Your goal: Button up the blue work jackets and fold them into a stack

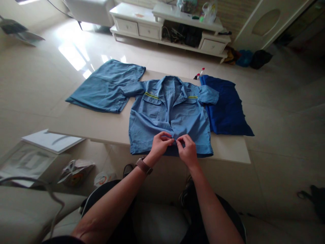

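Observation:
A light blue work jacket (pixel 152 127) lies front side up on the low table, its collar pointing away from me. It has chest pockets and yellow-green stripes, and its front is parted near the collar. My left hand (pixel 162 144), with a watch on the wrist, pinches the front edge near the bottom hem. Close beside it, my right hand (pixel 186 149) pinches the opposite front edge. The fingertips of both hands nearly meet at the middle, and what fastening lies between them is too small to make out.
Folded blue trousers (pixel 101 88) lie at the table's left, partly beneath a jacket sleeve. A dark blue folded garment (pixel 225 108) lies at the right, near red-capped bottles (pixel 202 72). The pale table (pixel 101 130) ends close to my knees. A white TV cabinet (pixel 142 28) stands beyond.

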`<state>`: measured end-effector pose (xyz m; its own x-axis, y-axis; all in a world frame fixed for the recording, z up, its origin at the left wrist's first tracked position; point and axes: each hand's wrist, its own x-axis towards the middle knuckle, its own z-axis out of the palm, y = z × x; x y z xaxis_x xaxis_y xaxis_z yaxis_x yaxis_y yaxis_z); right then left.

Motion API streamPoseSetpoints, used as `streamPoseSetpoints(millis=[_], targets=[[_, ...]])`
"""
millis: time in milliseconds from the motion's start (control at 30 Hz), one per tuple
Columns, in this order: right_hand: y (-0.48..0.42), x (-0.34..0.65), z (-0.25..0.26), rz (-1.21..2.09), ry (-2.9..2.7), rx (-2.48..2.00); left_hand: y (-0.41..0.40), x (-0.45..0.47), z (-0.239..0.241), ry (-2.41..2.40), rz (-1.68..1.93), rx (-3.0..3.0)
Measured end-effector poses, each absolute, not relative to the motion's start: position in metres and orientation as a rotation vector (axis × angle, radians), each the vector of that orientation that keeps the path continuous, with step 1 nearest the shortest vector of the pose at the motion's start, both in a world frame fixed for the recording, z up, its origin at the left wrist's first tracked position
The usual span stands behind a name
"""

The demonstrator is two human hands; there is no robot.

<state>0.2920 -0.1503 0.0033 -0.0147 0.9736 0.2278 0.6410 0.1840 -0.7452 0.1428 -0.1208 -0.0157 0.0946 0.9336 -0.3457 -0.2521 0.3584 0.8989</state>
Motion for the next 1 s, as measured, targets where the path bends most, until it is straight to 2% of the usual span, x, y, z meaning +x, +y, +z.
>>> streamPoseSetpoints(millis=[467,800,1000], targets=[[-0.151,0.291,0.001,0.66,-1.669,-1.55,-0.125,0.143,-0.019,1.117,0.973,0.886],[-0.146,0.298,-0.01,0.871,-1.491,-1.597,-0.122,0.141,-0.027,1.019,0.921,0.945],[-0.149,0.299,-0.018,0.869,-1.664,-1.682,-0.126,0.134,-0.026,1.102,0.716,1.303]])
